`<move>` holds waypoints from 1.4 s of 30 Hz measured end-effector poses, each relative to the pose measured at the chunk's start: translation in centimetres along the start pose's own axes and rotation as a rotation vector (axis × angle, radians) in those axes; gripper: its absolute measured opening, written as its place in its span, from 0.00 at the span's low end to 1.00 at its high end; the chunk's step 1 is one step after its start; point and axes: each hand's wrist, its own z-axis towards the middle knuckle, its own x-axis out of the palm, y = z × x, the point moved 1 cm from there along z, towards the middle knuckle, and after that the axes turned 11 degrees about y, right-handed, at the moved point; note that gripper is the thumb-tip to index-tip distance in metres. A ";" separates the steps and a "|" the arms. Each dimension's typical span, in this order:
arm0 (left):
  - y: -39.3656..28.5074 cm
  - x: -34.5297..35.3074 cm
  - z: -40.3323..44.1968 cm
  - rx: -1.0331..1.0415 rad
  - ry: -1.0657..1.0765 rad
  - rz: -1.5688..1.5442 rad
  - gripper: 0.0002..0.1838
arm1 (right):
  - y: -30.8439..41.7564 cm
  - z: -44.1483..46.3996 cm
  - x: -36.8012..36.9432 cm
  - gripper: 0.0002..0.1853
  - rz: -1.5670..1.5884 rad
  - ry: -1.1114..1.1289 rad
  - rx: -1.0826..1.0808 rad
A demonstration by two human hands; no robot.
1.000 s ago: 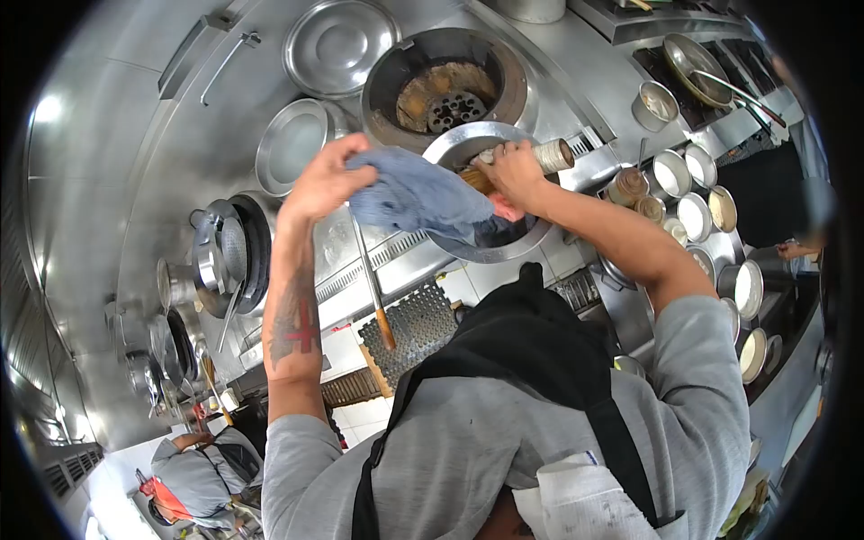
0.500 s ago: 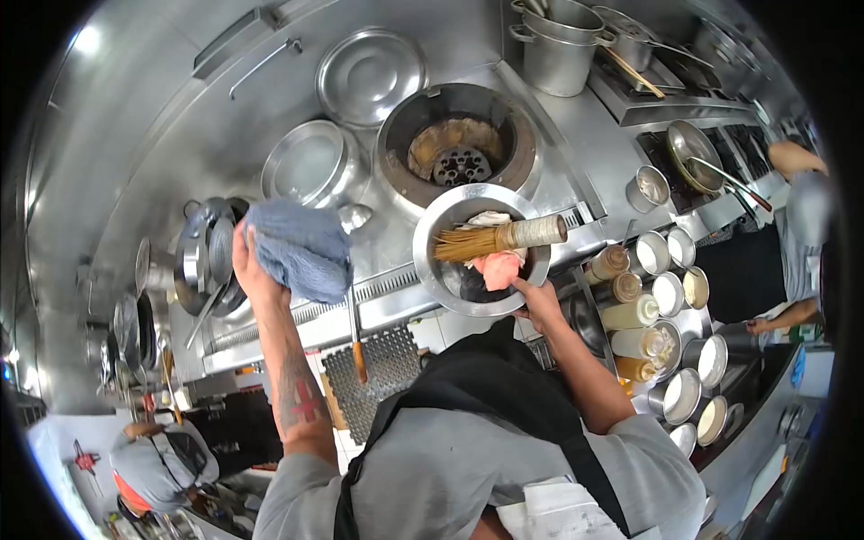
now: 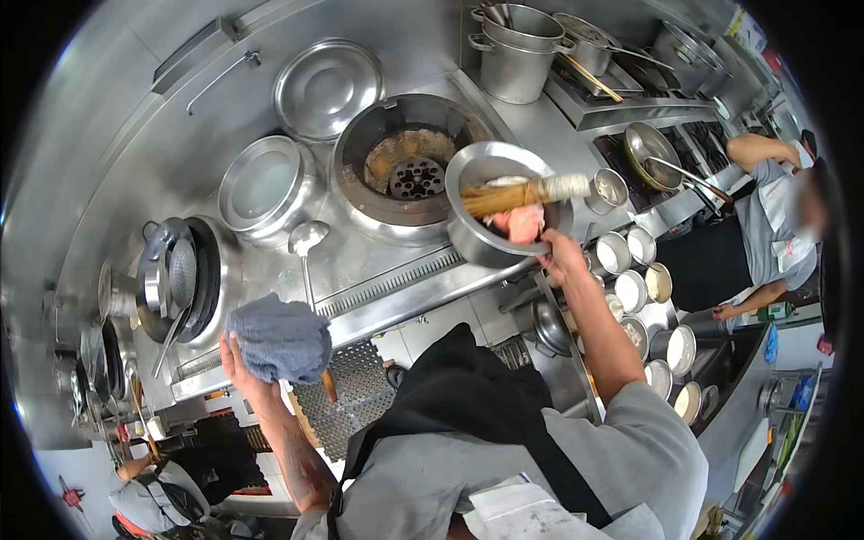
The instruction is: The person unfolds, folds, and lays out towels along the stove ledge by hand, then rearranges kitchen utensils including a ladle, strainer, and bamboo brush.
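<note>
Grey-blue cloth [image 3: 281, 337] held bunched by the front edge of the surface [image 3: 358, 268], left hand [image 3: 243, 374] grip closed on it. Metal bowl [image 3: 481, 236] held near the round burner [image 3: 396, 212], its rim clamped in the right hand [image 3: 563, 258] grip; brush [image 3: 513, 195] laid inside beside a pinkish-red item [image 3: 522, 224], wrapped handle poking past the rim.

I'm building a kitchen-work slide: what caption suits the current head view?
Left hand holds a grey cloth; right hand grips a metal bowl, a brush jutting from it.
</note>
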 end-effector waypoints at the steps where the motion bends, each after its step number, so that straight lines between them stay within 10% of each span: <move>1: 0.0 -0.1 -0.5 -0.010 -0.018 -0.004 0.17 | 1.0 1.1 -0.5 0.08 -0.048 0.007 -0.039; 14: -0.7 -1.9 -3.9 -0.025 0.164 0.167 0.17 | 5.7 21.4 -1.1 0.23 0.361 -0.350 -0.373; 25: -11.8 -5.9 -4.6 0.019 0.376 0.386 0.17 | -14.7 -15.8 29.4 0.35 -0.922 1.069 -0.326; 27: -12.5 -13.0 -2.4 0.095 0.610 0.268 0.19 | -21.5 -19.7 32.5 0.37 -1.152 0.872 -0.829; 35: -12.1 -34.7 -2.6 -0.002 0.523 0.590 0.12 | -40.3 -21.8 34.7 0.61 -1.388 0.183 -0.162; 37: -11.7 -37.7 -3.1 -0.054 0.507 0.514 0.12 | -45.7 -17.7 33.4 0.47 -1.389 -0.049 -0.262; 39: -11.7 -40.3 -2.7 -0.030 0.402 0.821 0.14 | -47.0 -12.4 32.2 0.28 -0.806 0.185 0.145; 42: -10.4 -46.1 -2.3 0.056 0.346 0.951 0.15 | -41.9 -18.3 34.3 0.13 -0.663 0.153 -0.072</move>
